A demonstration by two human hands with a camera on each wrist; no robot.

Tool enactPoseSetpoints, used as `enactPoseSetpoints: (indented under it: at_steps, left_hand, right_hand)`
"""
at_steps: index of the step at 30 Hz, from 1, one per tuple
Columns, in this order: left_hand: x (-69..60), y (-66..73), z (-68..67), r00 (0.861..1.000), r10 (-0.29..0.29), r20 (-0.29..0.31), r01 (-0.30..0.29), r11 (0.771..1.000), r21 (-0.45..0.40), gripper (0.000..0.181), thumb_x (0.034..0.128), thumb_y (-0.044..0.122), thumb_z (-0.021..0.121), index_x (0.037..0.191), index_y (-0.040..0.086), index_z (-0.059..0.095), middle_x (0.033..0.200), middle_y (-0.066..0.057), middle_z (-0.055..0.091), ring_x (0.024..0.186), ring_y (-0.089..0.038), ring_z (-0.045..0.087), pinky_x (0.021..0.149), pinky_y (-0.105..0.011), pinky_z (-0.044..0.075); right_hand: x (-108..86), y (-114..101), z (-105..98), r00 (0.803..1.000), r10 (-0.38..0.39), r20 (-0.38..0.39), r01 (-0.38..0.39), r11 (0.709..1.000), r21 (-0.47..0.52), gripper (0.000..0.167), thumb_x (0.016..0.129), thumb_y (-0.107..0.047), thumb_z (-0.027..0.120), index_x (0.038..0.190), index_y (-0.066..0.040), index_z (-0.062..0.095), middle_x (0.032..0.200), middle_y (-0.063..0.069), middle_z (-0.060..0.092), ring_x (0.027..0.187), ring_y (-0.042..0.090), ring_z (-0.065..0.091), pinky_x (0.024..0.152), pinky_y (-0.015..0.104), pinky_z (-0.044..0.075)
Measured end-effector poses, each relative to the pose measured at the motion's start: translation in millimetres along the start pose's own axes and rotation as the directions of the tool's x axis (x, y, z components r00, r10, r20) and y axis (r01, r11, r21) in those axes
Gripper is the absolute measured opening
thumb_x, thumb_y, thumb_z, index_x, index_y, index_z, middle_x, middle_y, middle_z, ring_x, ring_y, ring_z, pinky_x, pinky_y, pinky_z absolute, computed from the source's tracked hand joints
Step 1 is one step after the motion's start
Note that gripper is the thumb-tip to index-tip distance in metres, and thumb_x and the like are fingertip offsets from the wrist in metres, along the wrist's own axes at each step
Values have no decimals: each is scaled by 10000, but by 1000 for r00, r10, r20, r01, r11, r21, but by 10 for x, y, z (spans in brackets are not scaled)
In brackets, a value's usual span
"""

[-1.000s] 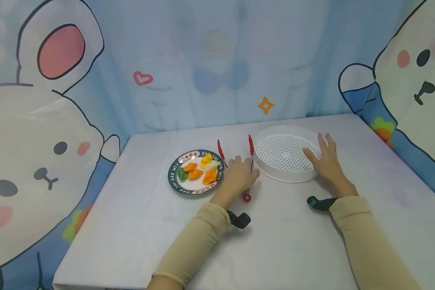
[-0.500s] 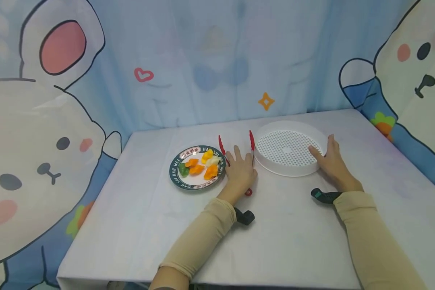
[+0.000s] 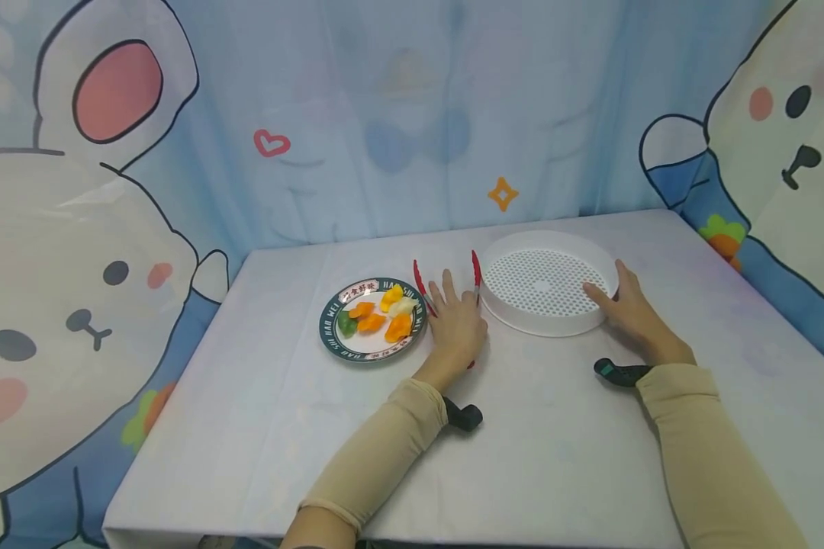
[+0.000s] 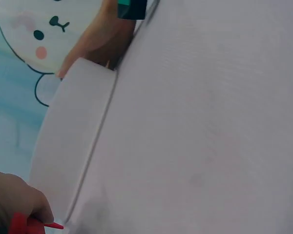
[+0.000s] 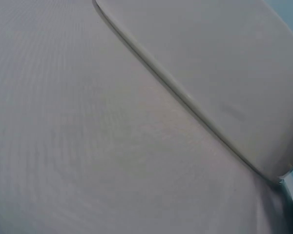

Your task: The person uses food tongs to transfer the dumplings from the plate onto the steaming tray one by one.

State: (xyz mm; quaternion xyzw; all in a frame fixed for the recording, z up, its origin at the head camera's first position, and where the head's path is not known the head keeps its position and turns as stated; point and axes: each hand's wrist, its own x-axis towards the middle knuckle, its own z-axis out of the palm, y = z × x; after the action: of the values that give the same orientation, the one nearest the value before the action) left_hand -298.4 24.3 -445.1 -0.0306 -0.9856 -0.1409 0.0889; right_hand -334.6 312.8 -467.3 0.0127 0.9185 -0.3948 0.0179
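The left hand (image 3: 457,324) is spread over red-tipped tongs (image 3: 477,268); the right hand (image 3: 637,311) is at a white steamer tray (image 3: 545,326) on the tabletop (image 3: 522,442).
Left of the tray, the plate (image 3: 328,324) looks stiff and breakable, best taken by its rim; the dumpling-like pieces (image 3: 371,322) on it may be soft and easily dented. Between plate and tray, the tongs lie with arms apart, probably light and springy, best held midway; the left hand is there, fingers straight and splayed, though it hides how firmly it touches them. The tray looks light, rigid and smooth, so its wall might slip; opposite sides of the rim seem surest. At the tray's right edge, the right hand grips it, thumb over the rim, fingers outside.
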Motion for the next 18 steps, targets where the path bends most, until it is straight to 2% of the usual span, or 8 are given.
enactPoseSetpoints:
  at_steps: [2,6,10,13,15,17,18]
  left_hand:
    - [1,-4,-69,1000,-9,-22,8,999,-54,393,861,303,666,1211,132,612,1579,-112,97,1439,-393,153,996,-594,395]
    - [-5,-5,-245,995,-6,-95,-4,994,-108,367,867,277,650,1206,141,616,1572,-112,121,1430,-373,177,995,-587,402]
    - [6,-35,-379,993,-18,-116,1,988,-153,387,866,273,656,1232,158,604,1577,-116,78,1424,-388,176,966,-576,434]
    - [48,-117,-446,996,-42,-81,22,972,-234,364,870,260,655,1219,171,602,1579,-117,33,1416,-397,184,979,-541,440]
    - [92,-210,-504,998,-50,-33,37,949,-312,343,878,250,650,1208,175,596,1580,-120,14,1391,-404,244,998,-510,437]
    - [149,-319,-589,997,-66,46,79,908,-412,335,887,248,639,1211,190,579,1579,-117,-4,1342,-397,329,1019,-483,429]
    - [182,-381,-639,994,-72,83,103,879,-465,339,893,251,628,1222,198,569,1577,-120,-1,1317,-393,365,1029,-475,423]
  right_hand:
    - [2,8,3,1000,1,-2,-1,1000,3,1003,931,-608,385,1460,-29,-240,1513,285,-227,1391,498,-140,1089,663,2]
    - [11,15,0,1000,-6,-15,7,1000,7,1009,925,-613,396,1468,-26,-221,1518,290,-207,1394,500,-126,1092,661,6]
    - [11,18,2,1000,-12,-23,12,1000,17,1025,914,-632,398,1470,-27,-214,1521,289,-197,1397,497,-122,1092,662,8]
    - [7,14,9,999,-17,-29,18,1000,26,1015,918,-622,404,1474,-34,-208,1527,284,-188,1400,495,-117,1090,667,10]
    - [0,7,12,999,-16,-33,17,1000,25,1004,924,-611,405,1476,-37,-206,1531,278,-184,1404,488,-116,1092,663,11]
    - [0,-1,15,999,-13,-36,14,1000,25,996,926,-607,403,1478,-41,-203,1535,272,-177,1407,482,-113,1094,661,12]
    - [0,-5,13,999,-12,-37,13,1000,25,989,929,-602,401,1479,-42,-201,1537,268,-175,1409,479,-113,1094,661,13]
